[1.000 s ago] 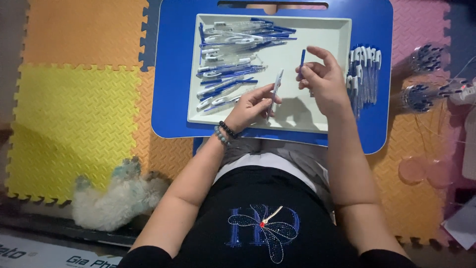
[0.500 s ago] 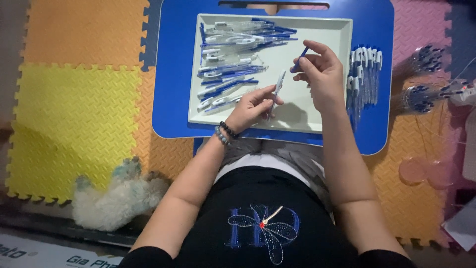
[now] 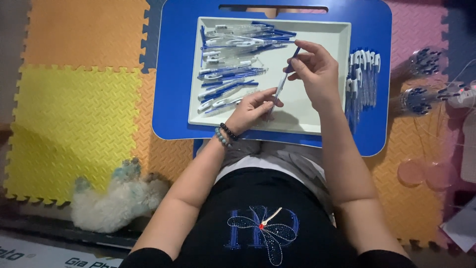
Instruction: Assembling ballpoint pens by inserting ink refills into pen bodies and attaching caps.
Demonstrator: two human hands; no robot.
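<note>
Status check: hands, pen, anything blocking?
Left hand and right hand both grip one slim blue-and-clear plastic pen above pale rectangular tray. Nothing blocking.

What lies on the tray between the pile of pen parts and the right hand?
In the head view, the stretch of tray between the pile of pen parts and the right hand is bare, except for the pen that both hands hold across it.

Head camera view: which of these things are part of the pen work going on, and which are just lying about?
In the work:
- pen held between left hand and right hand
- pen parts heaped in the pale tray
- row of pens on the blue lap table

Lying about:
- fluffy toy
- foam floor mats
- pen bundles on the floor
</note>
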